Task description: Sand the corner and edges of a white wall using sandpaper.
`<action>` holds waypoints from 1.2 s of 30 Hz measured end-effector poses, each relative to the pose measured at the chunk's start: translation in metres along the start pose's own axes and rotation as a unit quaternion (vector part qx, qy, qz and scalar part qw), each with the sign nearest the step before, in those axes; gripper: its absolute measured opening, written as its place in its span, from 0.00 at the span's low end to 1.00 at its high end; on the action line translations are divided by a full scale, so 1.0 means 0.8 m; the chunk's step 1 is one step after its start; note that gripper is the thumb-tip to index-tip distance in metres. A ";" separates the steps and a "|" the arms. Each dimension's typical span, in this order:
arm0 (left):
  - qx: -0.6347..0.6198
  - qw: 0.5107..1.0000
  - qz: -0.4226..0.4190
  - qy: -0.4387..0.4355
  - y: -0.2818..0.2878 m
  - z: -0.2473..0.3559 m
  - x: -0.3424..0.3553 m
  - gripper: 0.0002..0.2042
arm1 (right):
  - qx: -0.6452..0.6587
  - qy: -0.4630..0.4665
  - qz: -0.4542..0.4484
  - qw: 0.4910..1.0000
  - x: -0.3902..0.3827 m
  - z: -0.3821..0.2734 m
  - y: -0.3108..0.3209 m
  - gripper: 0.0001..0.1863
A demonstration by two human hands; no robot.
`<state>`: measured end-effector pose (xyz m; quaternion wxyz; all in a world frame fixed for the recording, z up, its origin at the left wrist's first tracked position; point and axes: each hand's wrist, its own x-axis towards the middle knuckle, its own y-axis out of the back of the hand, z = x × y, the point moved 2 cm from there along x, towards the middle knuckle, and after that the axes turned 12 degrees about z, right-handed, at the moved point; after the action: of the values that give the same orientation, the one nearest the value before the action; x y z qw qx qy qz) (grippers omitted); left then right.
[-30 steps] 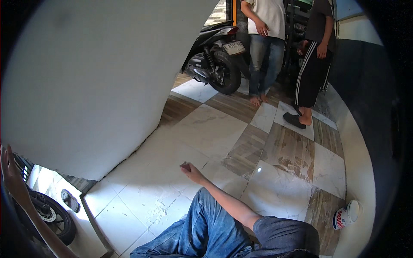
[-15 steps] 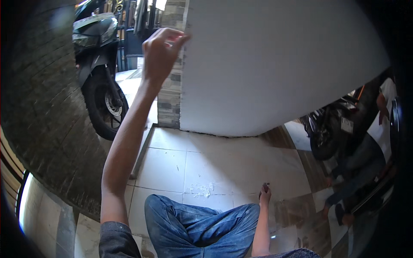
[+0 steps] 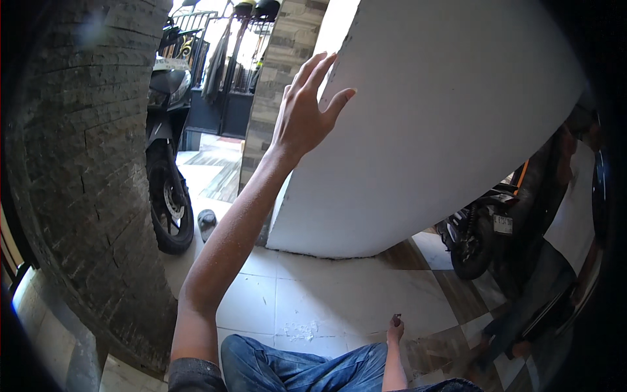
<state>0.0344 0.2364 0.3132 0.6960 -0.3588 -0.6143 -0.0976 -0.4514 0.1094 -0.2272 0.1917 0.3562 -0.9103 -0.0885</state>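
My left hand (image 3: 305, 121) is raised in front of the edge of a white wall (image 3: 444, 117), fingers stretched and thumb apart. Nothing shows in it; whether its fingertips touch the wall edge I cannot tell. Low on the right, beside my knee, my right hand (image 3: 394, 332) is closed around a small dark object (image 3: 396, 319) whose kind I cannot make out. White flakes (image 3: 299, 330) lie scattered on the pale floor tiles (image 3: 255, 297) in front of my jeans (image 3: 294, 366).
A dark stone-clad wall (image 3: 85, 163) rises close on my left. Beyond it stands a motorcycle (image 3: 171, 189) before a dark gate (image 3: 215, 111). A shoe-like dark item (image 3: 206, 221) sits near its wheel. Another motorcycle (image 3: 473, 242) is at the right, near a person (image 3: 555, 261).
My left hand has gone from pinched fingers to spread ones and moved right along the wall edge. The view has shifted upward and tilted. My right hand keeps its closed grip.
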 end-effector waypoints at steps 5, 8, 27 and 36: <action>0.005 0.999 0.051 0.012 -0.005 0.009 0.024 0.26 | -0.118 -0.023 0.031 0.992 -0.006 -0.012 0.008 0.18; 0.015 0.997 0.066 0.028 -0.008 0.013 0.037 0.26 | -0.098 -0.024 0.024 0.995 -0.007 -0.012 0.007 0.17; 0.179 0.983 0.000 0.046 -0.019 0.008 0.054 0.27 | 0.033 0.017 0.055 0.998 -0.021 -0.049 0.029 0.24; 0.182 0.981 0.010 0.066 -0.030 -0.050 0.065 0.29 | 0.031 0.015 0.027 0.999 -0.020 -0.047 0.026 0.22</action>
<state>0.0638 0.2100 0.3711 0.7894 -0.2253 -0.5711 -0.0003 -0.4379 0.1347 -0.1914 0.1968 0.3391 -0.9186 -0.0492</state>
